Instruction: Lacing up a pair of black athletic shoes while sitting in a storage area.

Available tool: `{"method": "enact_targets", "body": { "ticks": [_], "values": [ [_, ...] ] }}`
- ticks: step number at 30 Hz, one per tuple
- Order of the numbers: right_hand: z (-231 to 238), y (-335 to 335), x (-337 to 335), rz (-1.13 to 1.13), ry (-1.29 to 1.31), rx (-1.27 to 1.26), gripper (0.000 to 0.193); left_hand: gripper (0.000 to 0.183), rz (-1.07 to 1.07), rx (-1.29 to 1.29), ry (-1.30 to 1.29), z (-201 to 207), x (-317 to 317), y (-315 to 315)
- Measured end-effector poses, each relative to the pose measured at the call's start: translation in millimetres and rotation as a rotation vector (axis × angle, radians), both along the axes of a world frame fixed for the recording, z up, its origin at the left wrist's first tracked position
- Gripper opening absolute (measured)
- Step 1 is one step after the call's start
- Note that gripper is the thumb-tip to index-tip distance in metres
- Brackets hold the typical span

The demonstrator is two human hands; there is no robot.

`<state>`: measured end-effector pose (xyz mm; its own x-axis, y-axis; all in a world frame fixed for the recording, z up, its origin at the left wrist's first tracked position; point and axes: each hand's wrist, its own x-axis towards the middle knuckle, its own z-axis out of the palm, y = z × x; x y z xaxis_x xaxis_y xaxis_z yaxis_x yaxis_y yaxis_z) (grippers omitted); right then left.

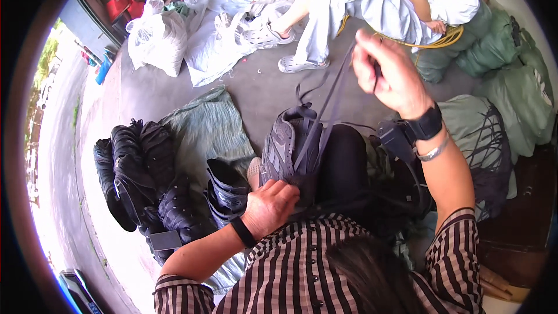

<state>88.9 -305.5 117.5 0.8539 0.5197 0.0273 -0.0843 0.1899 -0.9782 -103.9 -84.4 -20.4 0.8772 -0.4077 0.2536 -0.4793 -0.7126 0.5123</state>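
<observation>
Left hand (268,206) grips a grey shoe (285,148) near its heel; right hand (390,75), raised far right, pinches its lace (325,110) taut, fingers closed.

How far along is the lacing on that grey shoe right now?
Done: the lace already runs through the grey shoe on the lap. In hand: the right hand pulls both lace ends up taut, while the left hand steadies the shoe near its opening. Left: no knot shows yet. Black shoes lie piled on the floor; whether they are laced, I cannot tell.
</observation>
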Motion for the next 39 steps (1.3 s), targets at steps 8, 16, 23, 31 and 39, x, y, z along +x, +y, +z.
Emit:
{"method": "enact_targets", "body": {
  "ticks": [8, 16, 23, 31, 39],
  "values": [
    [11.5, -15.9, -32.7, 0.116, -0.022, -0.232, 0.032, 0.020, 0.062, 0.090, -0.061, 4.0, 26.8, -2.9],
    [12.5, -9.0, -42.1, 0.188, -0.143, -0.269, 0.026, 0.010, 0.182, 0.093, 0.084, -4.6, 27.2, -7.7],
    [23.2, -11.6, -30.7, 0.084, -0.078, -0.169, 0.028, 0.012, 0.365, -0.139, 0.134, -12.2, 22.4, -6.0],
    [44.1, 0.1, -26.4, 0.050, -0.051, -0.111, 0.029, 0.029, 0.076, 0.063, 0.057, 3.3, -5.0, -15.2],
    [73.9, 10.0, -26.4, 0.144, -0.315, -0.292, 0.029, 0.026, 0.129, 0.018, 0.094, 1.0, 4.8, -16.0]
  ]
}}
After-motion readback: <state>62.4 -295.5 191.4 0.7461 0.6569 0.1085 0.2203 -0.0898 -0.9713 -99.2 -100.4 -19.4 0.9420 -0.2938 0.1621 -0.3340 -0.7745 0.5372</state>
